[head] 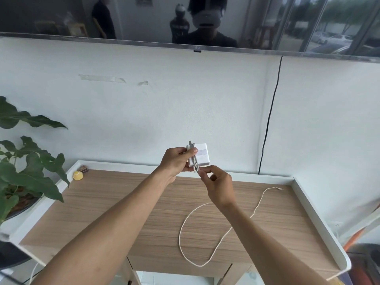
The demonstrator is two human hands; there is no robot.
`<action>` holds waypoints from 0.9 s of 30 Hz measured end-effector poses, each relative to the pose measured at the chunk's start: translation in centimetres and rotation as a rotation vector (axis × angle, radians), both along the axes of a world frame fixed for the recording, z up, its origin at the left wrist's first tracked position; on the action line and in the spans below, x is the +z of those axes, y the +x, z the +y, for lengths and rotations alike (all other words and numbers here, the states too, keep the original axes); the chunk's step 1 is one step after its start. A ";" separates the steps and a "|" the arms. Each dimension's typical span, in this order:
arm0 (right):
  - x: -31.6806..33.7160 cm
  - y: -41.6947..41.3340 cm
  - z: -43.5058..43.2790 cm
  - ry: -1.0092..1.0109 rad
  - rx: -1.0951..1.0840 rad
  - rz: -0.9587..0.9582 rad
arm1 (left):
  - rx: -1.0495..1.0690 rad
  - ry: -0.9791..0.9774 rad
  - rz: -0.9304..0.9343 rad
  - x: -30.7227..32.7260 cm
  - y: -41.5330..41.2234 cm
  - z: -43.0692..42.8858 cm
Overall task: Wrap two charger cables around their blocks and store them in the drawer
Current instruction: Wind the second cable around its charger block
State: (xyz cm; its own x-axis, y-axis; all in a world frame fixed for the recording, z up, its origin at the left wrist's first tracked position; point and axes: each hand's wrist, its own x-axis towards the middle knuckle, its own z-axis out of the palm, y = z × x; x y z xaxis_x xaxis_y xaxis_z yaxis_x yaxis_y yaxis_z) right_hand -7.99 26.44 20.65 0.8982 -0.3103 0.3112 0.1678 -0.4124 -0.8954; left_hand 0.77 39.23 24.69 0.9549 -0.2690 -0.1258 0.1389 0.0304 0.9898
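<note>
My left hand point(176, 159) holds a white charger block point(201, 154) up above the back of the wooden desk point(115, 212), thumb pressed over a few turns of white cable. My right hand point(219, 185) pinches that cable point(182, 229) just below the block. From there the cable passes behind my right wrist, loops over the desk top and ends in a plug point(279, 189) at the back right. Only one block and one cable are in view. A drawer opening shows dimly below the desk's front edge point(174, 279).
A potted plant point(24, 173) stands at the left of the desk. A small yellow object point(78, 175) lies at the back left corner. A raised white rim point(314, 210) borders the desk. A black cord point(270, 118) hangs down the wall from the screen above.
</note>
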 end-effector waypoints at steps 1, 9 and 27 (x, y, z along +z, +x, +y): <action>-0.1 0.2 -0.3 0.090 0.020 0.060 | -0.019 0.005 -0.013 0.0 -0.1 0.0; 0.3 1.5 -2.6 0.170 0.166 0.277 | -0.271 0.053 -0.067 0.9 -0.4 0.7; 6.3 4.5 -4.2 -0.211 0.270 0.538 | -0.476 0.356 -0.200 0.6 -0.1 2.8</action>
State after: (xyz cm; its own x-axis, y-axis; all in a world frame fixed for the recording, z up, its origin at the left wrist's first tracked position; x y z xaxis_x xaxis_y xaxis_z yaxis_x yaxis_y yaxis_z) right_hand -3.48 22.25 26.91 0.9839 -0.0324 -0.1758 -0.1603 -0.5950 -0.7876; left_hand 0.64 42.02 25.30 0.7548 -0.6453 -0.1174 -0.1330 -0.3259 0.9360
